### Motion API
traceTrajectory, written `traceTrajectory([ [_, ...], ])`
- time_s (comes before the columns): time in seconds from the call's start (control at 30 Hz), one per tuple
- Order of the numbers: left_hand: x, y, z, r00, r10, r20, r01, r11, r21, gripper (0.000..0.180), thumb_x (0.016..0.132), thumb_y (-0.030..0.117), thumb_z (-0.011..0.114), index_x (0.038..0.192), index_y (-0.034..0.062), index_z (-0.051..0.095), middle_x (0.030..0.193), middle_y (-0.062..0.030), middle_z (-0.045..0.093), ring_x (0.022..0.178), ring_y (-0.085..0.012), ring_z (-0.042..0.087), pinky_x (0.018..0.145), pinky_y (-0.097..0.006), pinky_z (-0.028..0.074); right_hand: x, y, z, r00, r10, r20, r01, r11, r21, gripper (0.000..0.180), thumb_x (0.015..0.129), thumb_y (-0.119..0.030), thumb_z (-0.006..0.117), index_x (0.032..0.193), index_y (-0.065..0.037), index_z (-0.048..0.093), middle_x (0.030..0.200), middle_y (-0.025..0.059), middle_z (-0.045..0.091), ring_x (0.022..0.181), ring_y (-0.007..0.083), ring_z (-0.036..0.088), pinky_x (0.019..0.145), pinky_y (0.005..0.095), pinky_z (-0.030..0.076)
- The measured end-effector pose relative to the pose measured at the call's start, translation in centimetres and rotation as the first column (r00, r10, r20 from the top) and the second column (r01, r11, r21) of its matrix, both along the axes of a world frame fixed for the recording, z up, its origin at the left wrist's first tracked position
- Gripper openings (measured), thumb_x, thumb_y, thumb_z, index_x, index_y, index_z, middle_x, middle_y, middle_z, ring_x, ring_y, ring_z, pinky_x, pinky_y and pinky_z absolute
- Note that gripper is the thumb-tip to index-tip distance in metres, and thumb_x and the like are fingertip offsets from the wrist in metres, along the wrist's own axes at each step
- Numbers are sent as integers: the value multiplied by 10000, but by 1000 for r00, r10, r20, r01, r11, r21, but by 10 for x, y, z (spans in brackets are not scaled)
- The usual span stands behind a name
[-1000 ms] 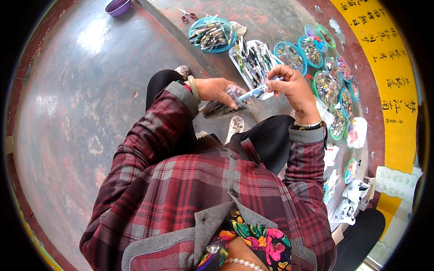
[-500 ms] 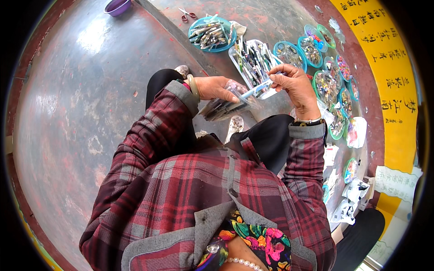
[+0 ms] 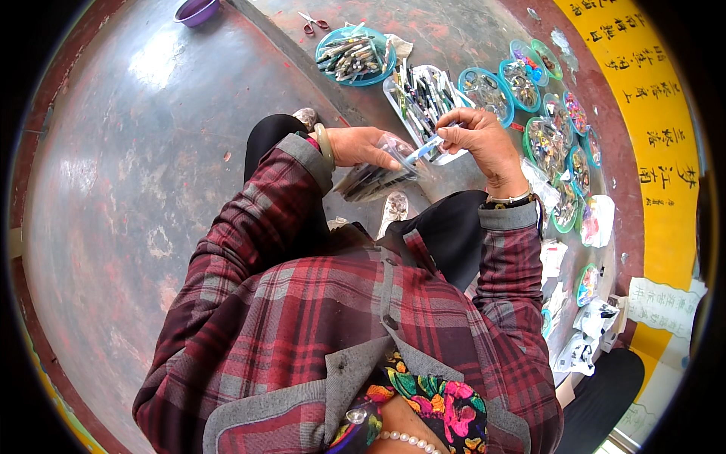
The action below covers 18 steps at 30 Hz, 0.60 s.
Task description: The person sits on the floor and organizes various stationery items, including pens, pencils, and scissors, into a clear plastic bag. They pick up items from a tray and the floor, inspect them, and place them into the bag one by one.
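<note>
A clear plastic bag (image 3: 368,182) with several dark pens inside is gripped by my left hand (image 3: 361,148), which wears a pale bangle. My right hand (image 3: 484,144) pinches a light-blue pen (image 3: 428,147) between thumb and fingertips. The pen's lower end reaches the bag's mouth, close to my left fingertips; whether it is inside cannot be told. Just beyond my hands lies a white tray (image 3: 420,98) full of loose pens. Left of that tray stands a blue basket (image 3: 388,62) holding more pens.
Red-handled scissors (image 3: 314,27) and a purple basin (image 3: 197,12) lie at the far side. To my right, several round baskets (image 3: 484,73) hold small mixed items. White bags (image 3: 576,354) and packets lie nearer on the right, beside a yellow banner (image 3: 658,121). My shoe (image 3: 393,209) is below the bag.
My right hand has moved a little left and toward the bag, bringing the light-blue pen further to its mouth. My left hand and the bag have hardly moved.
</note>
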<state>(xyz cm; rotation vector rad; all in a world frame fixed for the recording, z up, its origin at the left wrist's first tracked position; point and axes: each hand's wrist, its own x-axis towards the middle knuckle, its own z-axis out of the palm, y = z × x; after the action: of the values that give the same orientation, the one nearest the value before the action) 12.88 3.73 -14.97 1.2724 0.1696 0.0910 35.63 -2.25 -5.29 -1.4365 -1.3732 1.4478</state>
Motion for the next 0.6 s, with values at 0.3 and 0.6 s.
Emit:
traceTrajectory([
  [0.3,0,-1,-1,991,134,2,-133,990,48,428,842,221,658,1198,16,540,1106,-34,593,998,-110,505,927,-286,385,-22,-5,-11,999,-13,42,12,999,30,140,768,-94,671,866,4,656,701,27,619,607,60,566,564,191,459],
  [0.6,-2,2,2,986,167,2,-167,985,34,476,831,163,661,1246,1,494,1157,-49,572,1069,-132,495,977,-293,356,-27,-14,-24,984,-170,-58,174,982,69,187,783,-104,671,942,-17,622,768,13,628,660,47,538,575,197,401],
])
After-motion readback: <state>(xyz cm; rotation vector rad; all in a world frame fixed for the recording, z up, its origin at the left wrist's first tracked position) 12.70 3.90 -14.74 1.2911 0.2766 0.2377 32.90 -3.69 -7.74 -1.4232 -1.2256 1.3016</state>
